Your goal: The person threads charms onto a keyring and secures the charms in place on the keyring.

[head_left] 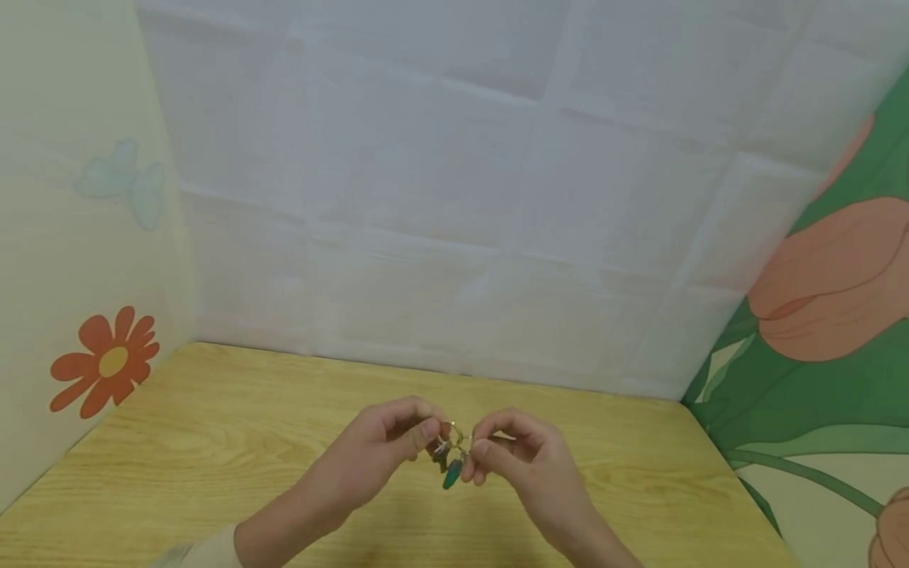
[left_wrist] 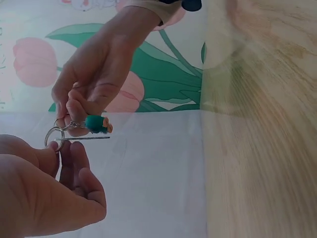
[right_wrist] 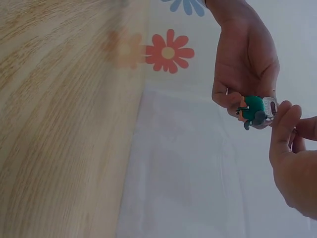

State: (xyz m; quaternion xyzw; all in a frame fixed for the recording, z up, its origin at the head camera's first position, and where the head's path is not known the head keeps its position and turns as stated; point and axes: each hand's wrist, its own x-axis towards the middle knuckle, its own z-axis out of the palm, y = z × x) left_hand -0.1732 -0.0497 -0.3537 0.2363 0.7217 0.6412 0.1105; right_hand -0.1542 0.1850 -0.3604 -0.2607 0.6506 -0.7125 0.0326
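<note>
Between both hands hangs a gold-coloured key ring (head_left: 457, 433), held just above the wooden table. My left hand (head_left: 372, 450) pinches it from the left with thumb and fingers. A metal key (head_left: 440, 456) hangs from it beside the left fingertips; edge-on, the key (left_wrist: 88, 138) looks like a thin bar in the left wrist view. My right hand (head_left: 536, 469) pinches the right side, where the ring meets a small fitting; its fingertips partly hide which piece. A green figure charm (head_left: 452, 474) with orange and grey parts dangles below, the charm (right_wrist: 254, 105) showing clearly in the right wrist view.
The wood-grain table (head_left: 248, 442) spreads beneath the hands. A creased white sheet (head_left: 426, 197) stands behind it. On the left is a pale panel with a red flower (head_left: 110, 363); on the right, a green panel carries pink tulips (head_left: 831, 284).
</note>
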